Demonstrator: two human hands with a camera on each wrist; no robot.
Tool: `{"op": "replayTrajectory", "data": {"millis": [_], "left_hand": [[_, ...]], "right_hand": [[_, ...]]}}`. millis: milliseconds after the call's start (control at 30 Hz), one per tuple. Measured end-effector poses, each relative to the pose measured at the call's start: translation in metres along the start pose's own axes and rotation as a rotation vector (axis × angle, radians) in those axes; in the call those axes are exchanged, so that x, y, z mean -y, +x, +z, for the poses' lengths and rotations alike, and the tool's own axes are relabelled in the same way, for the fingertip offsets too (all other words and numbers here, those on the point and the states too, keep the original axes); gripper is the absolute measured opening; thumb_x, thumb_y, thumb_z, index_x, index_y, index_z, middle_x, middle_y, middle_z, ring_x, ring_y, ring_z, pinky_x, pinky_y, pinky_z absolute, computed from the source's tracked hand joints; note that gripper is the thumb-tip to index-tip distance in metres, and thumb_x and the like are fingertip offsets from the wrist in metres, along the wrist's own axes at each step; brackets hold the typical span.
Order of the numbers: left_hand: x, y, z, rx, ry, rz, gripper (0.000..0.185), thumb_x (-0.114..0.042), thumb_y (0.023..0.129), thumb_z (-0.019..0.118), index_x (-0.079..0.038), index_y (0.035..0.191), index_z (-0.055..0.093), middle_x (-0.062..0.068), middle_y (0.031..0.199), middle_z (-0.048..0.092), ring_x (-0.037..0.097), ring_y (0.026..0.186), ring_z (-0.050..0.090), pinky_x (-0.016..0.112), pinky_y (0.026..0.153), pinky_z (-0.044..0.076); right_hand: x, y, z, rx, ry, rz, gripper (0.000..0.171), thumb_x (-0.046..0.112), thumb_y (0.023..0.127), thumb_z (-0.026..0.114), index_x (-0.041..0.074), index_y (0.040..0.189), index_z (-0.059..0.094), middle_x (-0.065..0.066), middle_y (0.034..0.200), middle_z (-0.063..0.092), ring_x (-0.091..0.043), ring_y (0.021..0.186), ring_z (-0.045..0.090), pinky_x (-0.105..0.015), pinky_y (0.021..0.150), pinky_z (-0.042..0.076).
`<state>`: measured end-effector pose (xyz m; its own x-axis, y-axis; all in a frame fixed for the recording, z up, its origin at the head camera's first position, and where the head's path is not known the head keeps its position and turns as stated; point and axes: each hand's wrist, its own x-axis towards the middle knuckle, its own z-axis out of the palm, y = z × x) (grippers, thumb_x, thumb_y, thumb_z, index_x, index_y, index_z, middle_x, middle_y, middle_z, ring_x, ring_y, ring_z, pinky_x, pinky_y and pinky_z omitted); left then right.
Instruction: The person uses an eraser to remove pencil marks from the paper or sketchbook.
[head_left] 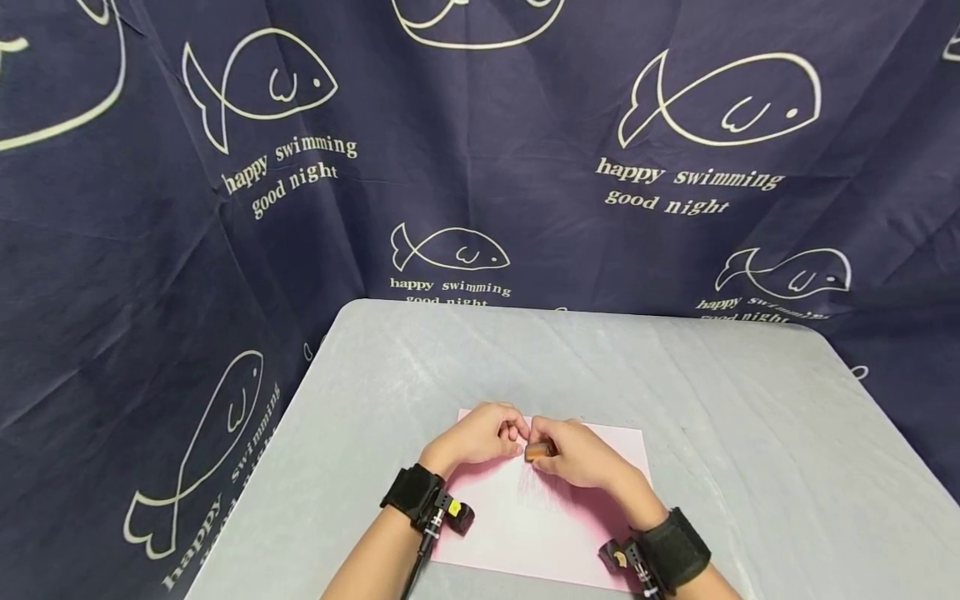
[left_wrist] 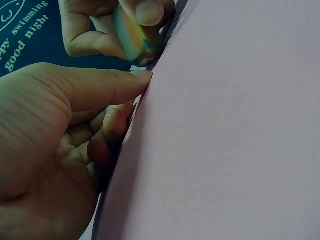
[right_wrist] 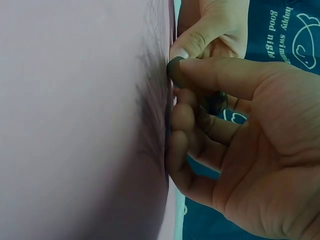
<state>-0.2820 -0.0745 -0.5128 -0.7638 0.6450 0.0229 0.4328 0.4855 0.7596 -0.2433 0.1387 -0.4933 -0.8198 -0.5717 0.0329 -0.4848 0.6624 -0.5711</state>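
Note:
A pink sheet (head_left: 517, 542) lies on the table, with faint dark strokes (head_left: 536, 493) running down from its upper middle. My right hand (head_left: 583, 454) pinches a small eraser-like block (head_left: 537, 452), brown and orange in the head view, between thumb and fingers. In the left wrist view the block (left_wrist: 136, 39) is rounded, with a dark end close to the sheet. My left hand (head_left: 480, 435) rests on the sheet just left of the block, thumb (left_wrist: 112, 85) stretched to the surface and other fingers bent. Both hands' fingertips nearly meet.
A grey-covered table (head_left: 420, 358) extends around the sheet. Behind it and along the left hangs a dark blue curtain (head_left: 540, 250) printed with fish and words. Black straps with small cameras (head_left: 422, 497) sit on both wrists, cables trailing toward me.

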Motion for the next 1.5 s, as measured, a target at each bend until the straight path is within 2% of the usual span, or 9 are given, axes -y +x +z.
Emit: {"op": "replayTrajectory", "data": {"millis": [300,567,867,1033,1267,1500], "left_hand": [[0.000,0.000,0.002,0.011,0.012,-0.016,0.016,0.003,0.086,0.073,-0.009,0.095,0.068,-0.001,0.084,0.058,0.002,0.071,0.050,0.017,0.068,0.044],[0.000,0.002,0.001,0.007,0.036,-0.006,0.016,0.003,0.087,0.072,-0.010,0.093,0.066,0.000,0.083,0.057,0.002,0.070,0.050,0.017,0.067,0.042],[0.003,-0.004,0.006,0.017,0.072,0.006,0.018,0.004,0.084,0.071,-0.013,0.090,0.065,-0.003,0.081,0.054,0.000,0.068,0.047,0.017,0.066,0.042],[0.002,-0.005,0.008,0.033,0.048,0.010,0.021,0.003,0.082,0.077,-0.012,0.090,0.064,-0.001,0.081,0.054,0.000,0.069,0.046,0.017,0.066,0.041],[-0.003,-0.004,0.005,0.042,0.027,-0.006,0.021,0.000,0.084,0.079,-0.009,0.097,0.066,0.000,0.083,0.054,0.001,0.071,0.047,0.017,0.069,0.041],[-0.003,-0.004,0.005,0.031,0.055,0.019,0.024,0.001,0.082,0.080,-0.010,0.101,0.070,0.002,0.084,0.056,0.000,0.073,0.046,0.017,0.071,0.041]], "right_hand": [[0.003,-0.002,0.006,-0.036,-0.035,-0.061,0.022,0.011,0.085,0.079,0.017,0.094,0.060,0.014,0.070,0.047,-0.001,0.063,0.039,-0.021,0.058,0.033],[0.007,0.001,0.005,-0.046,-0.076,-0.034,0.024,0.012,0.086,0.079,0.016,0.097,0.058,0.011,0.069,0.041,-0.004,0.063,0.039,-0.023,0.057,0.031],[0.012,-0.003,0.015,0.003,-0.038,-0.011,0.013,0.017,0.097,0.069,0.015,0.099,0.057,0.013,0.068,0.039,0.000,0.061,0.036,-0.021,0.056,0.031],[0.010,-0.005,0.017,-0.010,-0.025,0.035,0.016,0.019,0.095,0.071,0.018,0.095,0.055,0.012,0.068,0.035,-0.001,0.059,0.035,-0.022,0.055,0.028],[0.009,-0.003,0.012,-0.019,0.032,0.077,0.018,0.016,0.091,0.073,0.019,0.087,0.056,0.012,0.067,0.042,-0.001,0.059,0.038,-0.021,0.057,0.031],[0.002,-0.005,0.004,-0.001,0.103,0.097,0.017,0.009,0.085,0.071,0.016,0.083,0.056,0.012,0.066,0.046,-0.001,0.059,0.041,-0.021,0.055,0.033]]}}
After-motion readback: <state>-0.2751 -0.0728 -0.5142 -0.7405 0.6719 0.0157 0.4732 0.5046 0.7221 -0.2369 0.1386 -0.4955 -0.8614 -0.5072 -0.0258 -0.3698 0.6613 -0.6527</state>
